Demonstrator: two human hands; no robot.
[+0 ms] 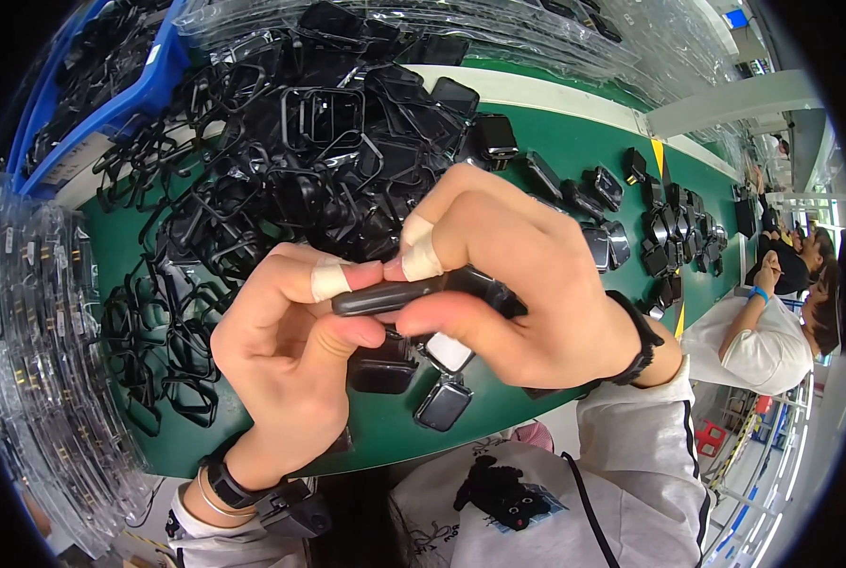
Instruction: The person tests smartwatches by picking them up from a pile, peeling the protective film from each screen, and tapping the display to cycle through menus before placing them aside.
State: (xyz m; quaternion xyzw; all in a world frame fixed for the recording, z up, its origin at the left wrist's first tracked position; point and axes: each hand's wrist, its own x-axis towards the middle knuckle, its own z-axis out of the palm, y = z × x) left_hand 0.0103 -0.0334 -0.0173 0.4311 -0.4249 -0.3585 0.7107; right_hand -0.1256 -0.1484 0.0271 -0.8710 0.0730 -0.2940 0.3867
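Note:
Between both hands, a slim black rounded case part [385, 298], like a smartwatch shell seen edge-on, is pinched above the green table. My left hand [286, 350] grips its left end, thumb below and a taped fingertip on top. My right hand [513, 270] closes on the other end the same way, also with tape on a finger. Below the hands lie a dark square case [383, 372], a white-faced square piece [449, 352] and a watch-like case with a dark screen [443, 404]. The far side of the held part is hidden by my fingers.
A heap of black frames and cases [324, 142] covers the table's far left. A blue bin [111, 123] of black parts stands behind it. Clear plastic trays [49, 360] are stacked at left. Several watch-like cases [674, 227] sit at right; another person [759, 331] is beyond.

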